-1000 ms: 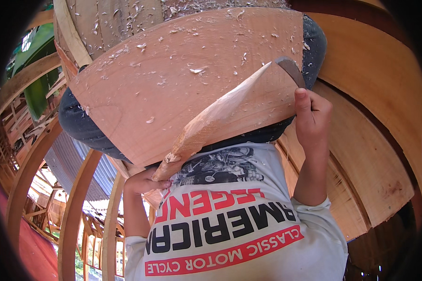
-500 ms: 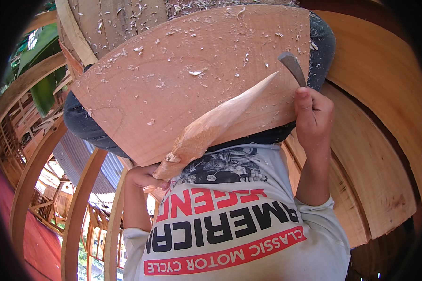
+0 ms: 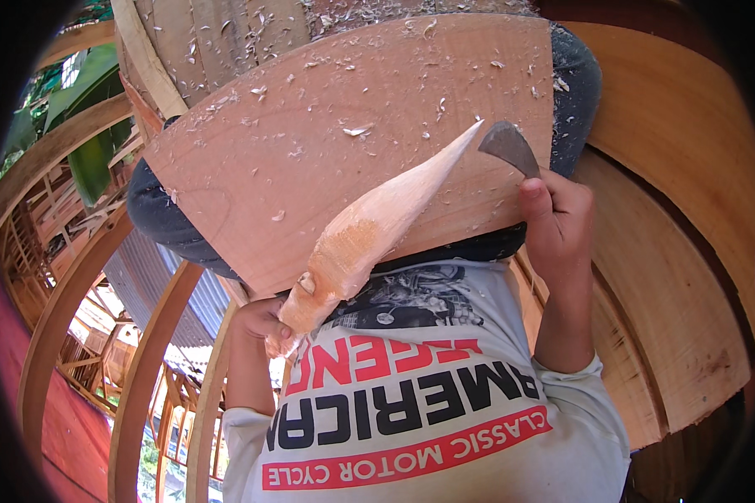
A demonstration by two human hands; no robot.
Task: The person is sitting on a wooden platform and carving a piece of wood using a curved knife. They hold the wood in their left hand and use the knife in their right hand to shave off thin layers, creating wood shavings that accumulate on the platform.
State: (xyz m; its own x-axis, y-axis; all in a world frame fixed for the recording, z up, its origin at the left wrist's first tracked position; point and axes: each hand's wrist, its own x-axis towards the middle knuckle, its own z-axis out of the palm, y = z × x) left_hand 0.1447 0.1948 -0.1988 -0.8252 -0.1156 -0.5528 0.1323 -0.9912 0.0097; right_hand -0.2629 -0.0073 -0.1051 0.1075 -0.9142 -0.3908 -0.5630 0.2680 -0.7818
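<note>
Curved wooden ribs stand along the left, with daylight coming bright through the gaps between them. Beyond are a grey corrugated sheet and green leaves. A red panel fills the lower left. Broad brown planks curve down the right, and a boarded floor lies at the top.

Woodworking site, partly open to the outdoors. Pale shavings litter the planking and a broad board. Curved blade near the tip of roughly carved wood. Bare timber ribs at left, wide planks at right. Between ribs: daylight, green leaves, corrugated metal.
</note>
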